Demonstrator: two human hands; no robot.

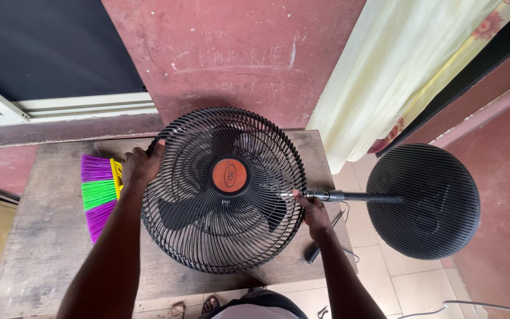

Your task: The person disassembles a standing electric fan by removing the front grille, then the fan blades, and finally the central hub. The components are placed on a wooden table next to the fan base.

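A black stand fan lies on a worn wooden table [48, 236]. Its round wire grille [224, 189] faces up, with an orange disc at the centre and dark blades under the wires. My left hand [141, 165] grips the grille's left rim. My right hand [313, 212] holds the grille's right edge, where the metal pole [349, 196] joins the fan head. The pole runs right, past the table's edge, to the round black ribbed base [426, 201], which hangs over the floor.
A brush with purple and green bristles [98, 192] lies on the table left of the fan. A red wall stands behind, with a pale curtain [396, 71] at the right. A dark cable [326, 236] trails below my right hand. Tiled floor lies at the lower right.
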